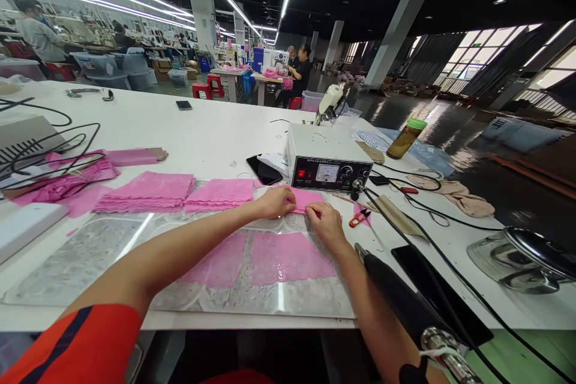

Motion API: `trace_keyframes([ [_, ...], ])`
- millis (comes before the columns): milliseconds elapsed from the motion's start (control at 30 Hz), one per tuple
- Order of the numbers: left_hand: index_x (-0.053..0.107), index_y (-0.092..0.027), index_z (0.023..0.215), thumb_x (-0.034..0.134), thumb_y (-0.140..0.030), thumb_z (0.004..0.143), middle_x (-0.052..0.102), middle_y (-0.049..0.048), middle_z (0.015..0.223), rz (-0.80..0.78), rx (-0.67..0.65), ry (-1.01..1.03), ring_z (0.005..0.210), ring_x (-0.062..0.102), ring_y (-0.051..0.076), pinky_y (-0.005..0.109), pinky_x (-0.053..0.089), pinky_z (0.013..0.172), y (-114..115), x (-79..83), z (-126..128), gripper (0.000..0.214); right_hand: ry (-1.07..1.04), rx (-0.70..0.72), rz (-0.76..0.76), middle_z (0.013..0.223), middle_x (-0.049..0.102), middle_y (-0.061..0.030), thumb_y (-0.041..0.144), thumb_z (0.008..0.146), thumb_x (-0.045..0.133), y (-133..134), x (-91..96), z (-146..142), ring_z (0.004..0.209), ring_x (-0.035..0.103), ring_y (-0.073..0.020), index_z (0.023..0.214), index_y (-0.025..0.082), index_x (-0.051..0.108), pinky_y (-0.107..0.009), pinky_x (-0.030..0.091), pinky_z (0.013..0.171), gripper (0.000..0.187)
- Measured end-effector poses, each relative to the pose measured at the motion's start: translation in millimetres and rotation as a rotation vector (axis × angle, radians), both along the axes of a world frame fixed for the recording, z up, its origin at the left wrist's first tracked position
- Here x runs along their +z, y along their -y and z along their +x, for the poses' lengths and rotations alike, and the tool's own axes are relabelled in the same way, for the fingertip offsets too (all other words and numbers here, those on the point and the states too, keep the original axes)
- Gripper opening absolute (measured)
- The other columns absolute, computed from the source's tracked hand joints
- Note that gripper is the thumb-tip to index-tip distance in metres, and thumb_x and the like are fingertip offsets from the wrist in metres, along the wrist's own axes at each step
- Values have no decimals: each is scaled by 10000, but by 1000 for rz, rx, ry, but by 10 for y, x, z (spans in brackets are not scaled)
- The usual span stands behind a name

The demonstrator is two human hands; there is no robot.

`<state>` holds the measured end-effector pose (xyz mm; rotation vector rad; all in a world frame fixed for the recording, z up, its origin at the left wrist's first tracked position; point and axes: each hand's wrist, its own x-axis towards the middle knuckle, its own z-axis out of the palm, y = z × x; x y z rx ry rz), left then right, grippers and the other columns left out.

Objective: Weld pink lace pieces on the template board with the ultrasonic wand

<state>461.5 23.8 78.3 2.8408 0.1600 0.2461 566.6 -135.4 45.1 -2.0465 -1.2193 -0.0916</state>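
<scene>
My left hand (276, 201) pinches the far left part of a pink fabric piece (306, 199). The fingers of my right hand (326, 225) are closed on the same piece at its near right edge. It lies at the far edge of a clear, shiny plastic sheet (112, 264). Two more pink pieces show flat in the near half of the sheet, one of them this scalloped piece (292, 258); my left forearm partly covers the other. Left of my hands sit two stacks of pink fabric, a nearer stack (219, 194) and a farther-left stack (146, 190).
A black-handled tool (396, 288) with a metal tip lies by my right forearm, cabled to a control box (330, 162). Orange thread snips (360, 217), a glass pot (524, 258) and a bottle (406, 138) stand or lie rightward. Beyond are a phone (183, 105) and people at machines.
</scene>
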Motion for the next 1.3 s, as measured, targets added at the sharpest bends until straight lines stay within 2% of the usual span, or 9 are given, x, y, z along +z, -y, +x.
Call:
trace_keyframes([
  [233,629,-124,960,579,-300,929,647,51,997,86,18,-10,919,622,171,376,521,838,-1,72,3,185,61,-37,63,914,715,-73,232,824,490,8,-37,12,922,582,-221,850,196,692,-346,444,857,207],
  [333,648,-137,924,547,-201,918,659,48,938,123,31,15,899,623,175,356,495,845,36,125,-10,120,95,-73,89,907,696,-88,190,807,482,31,-39,23,928,558,-240,834,191,678,-372,444,842,197],
  [400,667,-151,907,502,-134,900,667,55,914,140,37,36,896,624,186,339,473,851,58,161,-52,165,108,-91,98,885,685,-89,176,807,473,54,-27,20,905,552,-241,811,193,671,-379,441,831,199],
  [533,687,-158,933,473,-144,907,670,74,916,149,17,65,905,621,201,328,449,855,130,221,-294,216,120,-60,95,900,679,-81,169,816,481,144,37,-76,905,568,-229,827,200,672,-369,436,841,194],
  [633,693,-161,951,478,-191,935,670,71,887,143,-28,69,874,612,194,321,438,849,255,235,-615,218,186,97,20,872,684,-63,153,826,503,298,109,-236,860,593,-208,837,204,678,-338,442,801,182],
  [733,691,-164,932,487,-199,943,668,56,859,130,-80,66,814,597,173,307,428,830,436,184,-965,208,288,282,-60,836,685,-49,149,857,502,521,156,-412,812,592,-190,847,209,679,-316,441,754,188],
  [867,673,-167,897,469,-195,957,645,45,826,147,-175,76,798,566,158,294,405,824,659,26,-1273,214,450,360,-85,819,671,-47,147,892,474,785,135,-560,798,560,-183,850,217,676,-316,424,739,217],
  [1033,647,-172,860,402,-194,983,616,47,795,259,-229,91,783,521,167,315,382,808,783,-87,-1337,275,473,372,-52,801,653,-41,121,885,493,944,64,-588,796,545,-177,862,201,665,-312,433,737,191],
  [1300,646,-167,831,409,-203,987,615,38,778,259,-264,136,779,514,165,321,362,868,818,-60,-1320,286,234,317,21,846,676,-45,111,873,515,1087,35,-563,825,602,-171,881,208,656,-320,502,753,171],
])
